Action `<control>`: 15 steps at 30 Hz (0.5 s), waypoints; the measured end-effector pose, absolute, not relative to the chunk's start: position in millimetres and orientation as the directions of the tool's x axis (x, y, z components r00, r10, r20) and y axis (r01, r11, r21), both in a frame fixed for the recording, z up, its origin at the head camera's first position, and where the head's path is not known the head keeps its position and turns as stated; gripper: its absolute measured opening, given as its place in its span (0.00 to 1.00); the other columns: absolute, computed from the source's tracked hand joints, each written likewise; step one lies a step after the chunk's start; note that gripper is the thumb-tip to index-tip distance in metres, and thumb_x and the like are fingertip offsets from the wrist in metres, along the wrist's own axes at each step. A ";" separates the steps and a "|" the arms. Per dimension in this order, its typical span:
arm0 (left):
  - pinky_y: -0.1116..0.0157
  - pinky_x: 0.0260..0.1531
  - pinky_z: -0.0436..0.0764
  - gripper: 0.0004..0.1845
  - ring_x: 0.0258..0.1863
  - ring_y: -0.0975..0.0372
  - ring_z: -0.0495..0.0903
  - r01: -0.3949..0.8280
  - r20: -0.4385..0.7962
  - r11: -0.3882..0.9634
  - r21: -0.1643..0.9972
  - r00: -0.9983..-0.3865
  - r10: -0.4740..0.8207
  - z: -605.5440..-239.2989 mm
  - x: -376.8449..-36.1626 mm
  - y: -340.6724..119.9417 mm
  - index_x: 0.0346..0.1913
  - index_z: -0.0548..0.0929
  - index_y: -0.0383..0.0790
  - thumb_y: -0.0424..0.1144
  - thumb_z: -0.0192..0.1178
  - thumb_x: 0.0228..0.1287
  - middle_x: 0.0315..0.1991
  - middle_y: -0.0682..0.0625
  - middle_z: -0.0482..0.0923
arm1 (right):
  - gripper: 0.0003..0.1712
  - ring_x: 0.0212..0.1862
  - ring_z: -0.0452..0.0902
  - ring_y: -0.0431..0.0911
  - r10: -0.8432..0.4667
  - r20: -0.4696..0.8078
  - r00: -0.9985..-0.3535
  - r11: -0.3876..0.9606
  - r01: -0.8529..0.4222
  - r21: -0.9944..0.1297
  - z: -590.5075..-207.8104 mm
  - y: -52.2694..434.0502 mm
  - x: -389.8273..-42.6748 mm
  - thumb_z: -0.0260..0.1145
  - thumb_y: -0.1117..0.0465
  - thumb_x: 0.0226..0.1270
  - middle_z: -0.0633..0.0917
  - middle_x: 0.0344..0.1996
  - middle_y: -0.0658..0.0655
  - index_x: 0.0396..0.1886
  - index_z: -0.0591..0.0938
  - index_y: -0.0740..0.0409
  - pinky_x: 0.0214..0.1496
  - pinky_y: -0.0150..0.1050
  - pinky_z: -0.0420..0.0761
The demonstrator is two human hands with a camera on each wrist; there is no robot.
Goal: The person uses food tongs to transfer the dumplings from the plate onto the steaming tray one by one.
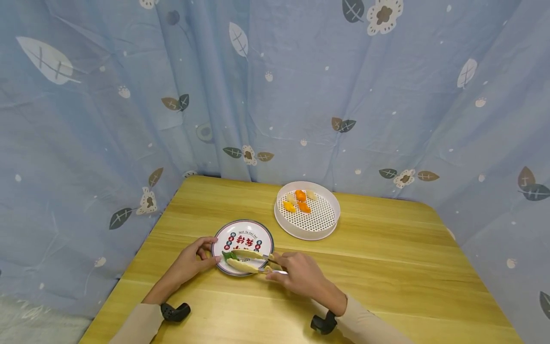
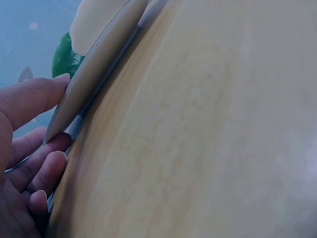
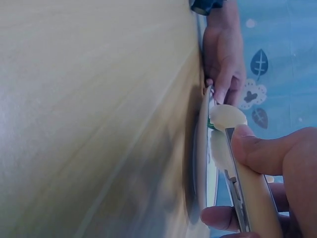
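The left hand (image 1: 192,260) pinches the plate's (image 1: 243,237) left rim, steadying it near the desk's (image 1: 386,267) front edge, while the right hand (image 1: 296,274) grips tongs (image 1: 268,263) closed around a pale food piece (image 1: 242,264) on the plate.

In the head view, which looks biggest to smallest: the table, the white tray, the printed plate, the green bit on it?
1. Table.
2. White tray and printed plate look nearly alike; the tray is farther away, so probably larger.
3. Green bit.
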State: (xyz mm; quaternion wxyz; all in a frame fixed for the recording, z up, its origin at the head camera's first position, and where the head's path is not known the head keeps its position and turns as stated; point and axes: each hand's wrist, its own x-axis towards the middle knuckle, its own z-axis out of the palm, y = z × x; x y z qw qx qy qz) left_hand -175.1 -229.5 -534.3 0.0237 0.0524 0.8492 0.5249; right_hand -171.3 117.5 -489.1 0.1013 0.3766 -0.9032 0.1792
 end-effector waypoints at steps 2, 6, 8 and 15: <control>0.66 0.35 0.72 0.31 0.36 0.56 0.73 0.062 0.013 0.446 0.893 -0.994 0.112 -534.4 -174.7 -229.4 0.65 0.77 0.44 0.46 0.75 0.62 0.47 0.45 0.78 | 0.28 0.21 0.61 0.33 -0.640 0.318 -0.700 0.651 -0.713 -0.260 -488.0 118.8 -172.0 0.72 0.39 0.65 0.72 0.18 0.42 0.54 0.88 0.53 0.24 0.31 0.64; 0.66 0.35 0.72 0.31 0.37 0.55 0.73 0.059 0.011 0.446 0.893 -0.994 0.108 -534.7 -174.2 -229.5 0.65 0.77 0.44 0.46 0.75 0.62 0.47 0.45 0.78 | 0.28 0.21 0.60 0.34 -0.622 0.321 -0.714 0.659 -0.699 -0.279 -484.7 122.2 -174.8 0.72 0.39 0.66 0.67 0.18 0.40 0.54 0.88 0.54 0.24 0.31 0.62; 0.66 0.35 0.72 0.31 0.37 0.56 0.73 0.059 0.012 0.448 0.892 -0.994 0.108 -534.5 -174.1 -229.5 0.65 0.77 0.45 0.47 0.75 0.62 0.48 0.45 0.77 | 0.29 0.21 0.60 0.33 -0.608 0.323 -0.725 0.668 -0.687 -0.284 -483.8 124.3 -176.3 0.72 0.39 0.66 0.67 0.18 0.39 0.55 0.88 0.55 0.23 0.30 0.62; 0.66 0.35 0.72 0.30 0.38 0.55 0.72 0.061 0.015 0.447 0.892 -0.994 0.107 -533.1 -174.3 -229.0 0.65 0.78 0.44 0.46 0.76 0.61 0.48 0.45 0.77 | 0.31 0.21 0.61 0.34 -0.576 0.345 -0.741 0.692 -0.667 -0.278 -477.8 132.2 -178.4 0.72 0.38 0.65 0.69 0.19 0.39 0.56 0.88 0.57 0.23 0.30 0.64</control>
